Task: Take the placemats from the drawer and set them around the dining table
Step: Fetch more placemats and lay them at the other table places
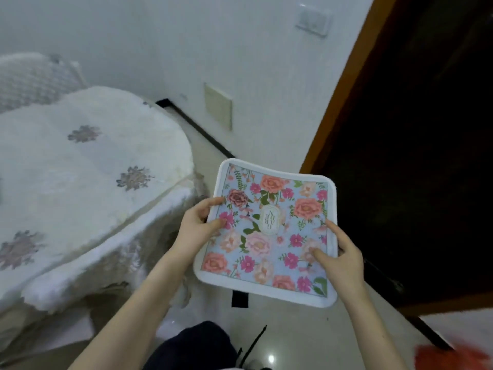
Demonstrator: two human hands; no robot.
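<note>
I hold a square placemat (pixel 269 231) with a white border and a pink and orange flower print on pale blue, flat in the air above the floor. My left hand (pixel 198 222) grips its left edge, thumb and fingers on top. Along the right edge my right hand (pixel 338 255) pinches it, thumb resting on the print. The dining table (pixel 88 166) stands to the left, covered by a white cloth with grey embroidered flowers. The mat is apart from the table, to the right of its corner. No drawer is in view.
A white wall with a switch plate (pixel 314 21) and a beige panel (pixel 218 106) rises ahead. A dark doorway with an orange-brown frame (pixel 338 100) fills the right. A covered chair back (pixel 32 78) stands behind the table. The floor is pale glossy tile; my dark trouser leg (pixel 194 345) is below.
</note>
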